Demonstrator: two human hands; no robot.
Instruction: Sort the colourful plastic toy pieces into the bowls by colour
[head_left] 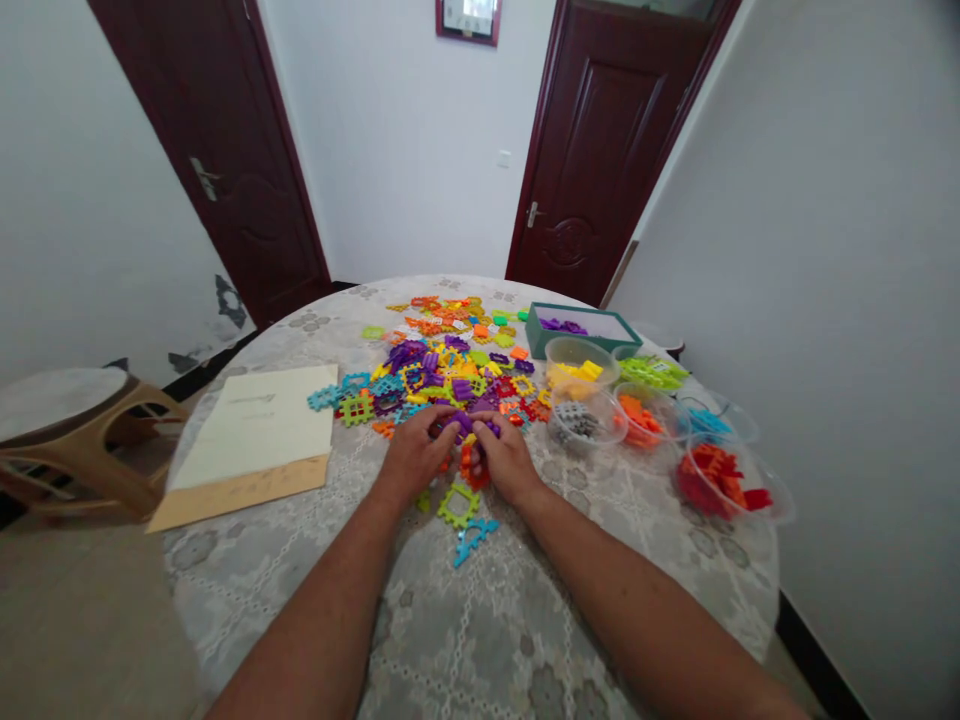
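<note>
Both of my hands meet at the near edge of a heap of colourful plastic interlocking pieces (450,385). Between them is a purple interlocking piece (459,427); my left hand (420,447) has its fingers closed on the left side of it. On the right side, my right hand (508,455) grips it with thumb and fingers. An orange piece (472,468) with a bit of yellow shows just under my right fingers; whether it is joined to the purple one I cannot tell. Nearer to me lie a lime green square piece (457,506) and a blue triangular piece (474,540).
At the right stand clear tubs of sorted pieces: yellow (577,375), grey (576,422), orange (639,422), blue (709,425), red (720,480) and green (651,373). Behind them is a green box (536,335) with purple pieces. Paper sheets (255,430) lie at the left.
</note>
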